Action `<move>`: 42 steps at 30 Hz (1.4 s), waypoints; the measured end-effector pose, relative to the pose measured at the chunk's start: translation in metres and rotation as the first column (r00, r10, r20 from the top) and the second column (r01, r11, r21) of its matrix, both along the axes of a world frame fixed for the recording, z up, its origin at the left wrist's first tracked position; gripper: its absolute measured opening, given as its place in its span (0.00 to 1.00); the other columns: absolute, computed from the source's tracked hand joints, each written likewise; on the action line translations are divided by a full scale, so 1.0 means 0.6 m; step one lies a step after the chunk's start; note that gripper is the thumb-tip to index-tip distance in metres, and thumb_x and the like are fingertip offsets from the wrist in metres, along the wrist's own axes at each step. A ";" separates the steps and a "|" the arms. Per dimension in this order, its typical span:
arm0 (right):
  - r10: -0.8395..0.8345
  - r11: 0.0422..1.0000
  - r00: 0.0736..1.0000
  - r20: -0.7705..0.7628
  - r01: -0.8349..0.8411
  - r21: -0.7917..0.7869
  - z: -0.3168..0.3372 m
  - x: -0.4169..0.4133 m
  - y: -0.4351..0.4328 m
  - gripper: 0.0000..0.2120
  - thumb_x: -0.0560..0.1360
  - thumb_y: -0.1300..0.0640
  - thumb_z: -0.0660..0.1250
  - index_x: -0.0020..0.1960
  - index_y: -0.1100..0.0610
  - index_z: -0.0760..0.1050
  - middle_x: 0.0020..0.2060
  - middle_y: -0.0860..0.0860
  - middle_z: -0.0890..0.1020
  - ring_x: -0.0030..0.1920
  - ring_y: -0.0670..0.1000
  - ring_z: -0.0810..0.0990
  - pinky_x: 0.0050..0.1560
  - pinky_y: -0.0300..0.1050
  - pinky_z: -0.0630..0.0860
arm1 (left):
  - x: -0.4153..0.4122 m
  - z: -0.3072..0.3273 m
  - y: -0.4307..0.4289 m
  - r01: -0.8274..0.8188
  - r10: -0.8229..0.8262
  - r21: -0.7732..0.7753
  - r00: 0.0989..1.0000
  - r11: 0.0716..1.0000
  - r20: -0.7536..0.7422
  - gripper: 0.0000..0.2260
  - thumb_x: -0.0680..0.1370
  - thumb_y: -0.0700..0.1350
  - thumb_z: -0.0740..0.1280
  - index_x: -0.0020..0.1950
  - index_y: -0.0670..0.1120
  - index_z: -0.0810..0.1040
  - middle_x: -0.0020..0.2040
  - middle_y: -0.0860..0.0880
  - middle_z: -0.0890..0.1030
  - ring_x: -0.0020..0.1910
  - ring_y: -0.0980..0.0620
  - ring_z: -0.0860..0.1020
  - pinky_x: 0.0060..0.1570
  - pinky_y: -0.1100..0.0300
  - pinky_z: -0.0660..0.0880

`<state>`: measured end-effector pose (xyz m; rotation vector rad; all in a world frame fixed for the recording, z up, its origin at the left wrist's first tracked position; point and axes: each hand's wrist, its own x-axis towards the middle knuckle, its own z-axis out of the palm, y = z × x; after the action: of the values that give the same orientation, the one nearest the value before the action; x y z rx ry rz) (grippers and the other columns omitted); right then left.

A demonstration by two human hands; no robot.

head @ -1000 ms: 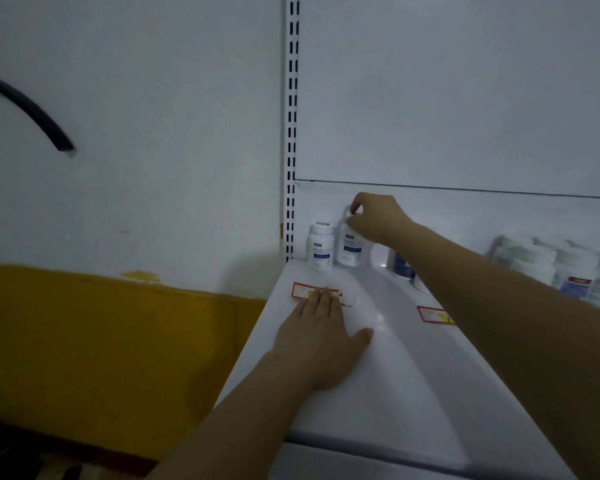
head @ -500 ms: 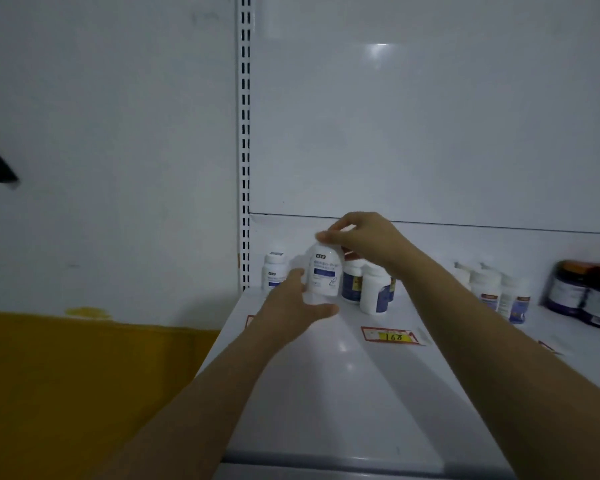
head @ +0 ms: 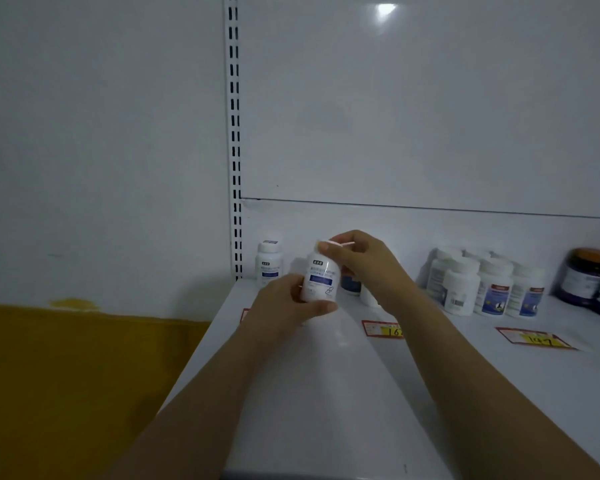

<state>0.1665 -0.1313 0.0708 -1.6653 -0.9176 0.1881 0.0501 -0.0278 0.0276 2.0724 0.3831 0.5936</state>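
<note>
Gripping a smooth white cylindrical bottle (head: 320, 280), both hands meet.

The pill bottle (head: 321, 282) is smooth white plastic with a printed label. The shelf (head: 326, 393) at 6 o'clock looks like white painted metal, glossy enough to catch light. The back panel (head: 395, 98) at 12 o'clock shines likewise. The price tags (head: 383, 329) at 4 o'clock are paper. The wall (head: 84, 168) at 9 o'clock is matt paint.
</note>
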 end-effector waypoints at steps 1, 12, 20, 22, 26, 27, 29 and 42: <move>-0.011 1.000 1.000 0.019 0.011 0.007 0.004 -0.003 0.000 0.16 0.69 0.42 0.71 0.51 0.51 0.76 0.44 0.50 0.83 0.45 0.51 0.83 0.50 0.54 0.81 | 0.000 0.003 -0.002 0.014 -0.014 -0.010 1.000 1.000 0.003 0.21 0.69 0.52 0.75 0.60 0.49 0.77 0.51 0.51 0.83 0.49 0.54 0.81 0.50 0.54 0.80; 0.209 0.962 0.978 -0.019 -0.202 0.182 0.021 -0.012 -0.009 0.12 0.78 0.52 0.63 0.61 0.49 0.73 0.49 0.44 0.82 0.50 0.44 0.81 0.48 0.34 0.79 | -0.012 0.020 -0.010 0.082 -0.064 -0.179 0.992 0.980 0.105 0.20 0.69 0.47 0.76 0.59 0.52 0.77 0.52 0.53 0.82 0.51 0.54 0.81 0.53 0.59 0.77; 0.165 0.977 0.985 0.054 -0.171 0.130 0.016 -0.018 -0.001 0.14 0.75 0.46 0.66 0.58 0.49 0.78 0.50 0.48 0.83 0.49 0.46 0.82 0.47 0.36 0.79 | 0.001 0.008 0.001 -0.075 0.085 -0.079 0.988 0.994 0.128 0.25 0.66 0.47 0.78 0.59 0.47 0.73 0.52 0.52 0.80 0.50 0.54 0.80 0.46 0.63 0.78; 0.213 0.967 0.977 0.007 -0.212 0.141 0.016 -0.014 -0.005 0.09 0.77 0.51 0.65 0.56 0.48 0.79 0.48 0.46 0.83 0.48 0.44 0.83 0.46 0.35 0.79 | -0.001 0.009 0.002 0.017 -0.009 -0.127 0.998 0.992 0.065 0.25 0.67 0.49 0.77 0.61 0.47 0.74 0.54 0.50 0.80 0.52 0.52 0.80 0.49 0.60 0.79; 0.336 0.933 0.936 -0.106 -0.315 0.177 0.021 -0.012 -0.010 0.08 0.79 0.55 0.62 0.54 0.48 0.78 0.49 0.46 0.83 0.51 0.45 0.82 0.50 0.38 0.78 | -0.009 0.013 0.004 0.086 -0.078 -0.162 0.995 0.983 0.058 0.22 0.69 0.49 0.75 0.61 0.50 0.76 0.53 0.51 0.81 0.53 0.51 0.80 0.52 0.57 0.78; 0.325 0.937 0.940 -0.102 -0.306 0.168 0.020 -0.015 -0.007 0.08 0.79 0.54 0.62 0.55 0.48 0.78 0.50 0.46 0.82 0.51 0.45 0.81 0.50 0.37 0.78 | -0.007 0.012 0.004 0.064 -0.054 -0.148 0.996 0.987 0.069 0.23 0.68 0.48 0.76 0.61 0.49 0.75 0.53 0.51 0.81 0.53 0.52 0.80 0.49 0.59 0.79; 0.232 0.967 0.973 -0.019 -0.228 0.115 0.015 -0.024 -0.001 0.09 0.77 0.48 0.63 0.55 0.47 0.76 0.50 0.48 0.81 0.50 0.46 0.80 0.47 0.36 0.77 | -0.002 0.010 0.001 0.002 0.005 -0.090 0.997 0.996 0.079 0.25 0.66 0.47 0.78 0.60 0.48 0.73 0.53 0.51 0.79 0.50 0.53 0.79 0.41 0.63 0.79; 0.149 0.986 0.989 -0.015 -0.147 0.072 0.011 -0.031 -0.008 0.12 0.76 0.46 0.64 0.56 0.49 0.77 0.52 0.51 0.81 0.54 0.52 0.81 0.54 0.45 0.80 | -0.009 0.011 0.007 0.055 -0.035 -0.206 0.994 0.977 0.101 0.24 0.65 0.43 0.79 0.57 0.48 0.73 0.51 0.51 0.81 0.48 0.55 0.80 0.37 0.67 0.77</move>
<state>0.1479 -0.1358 0.0775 -1.5280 -1.0217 0.2702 0.0445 -0.0234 0.0345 1.8394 0.3272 0.5978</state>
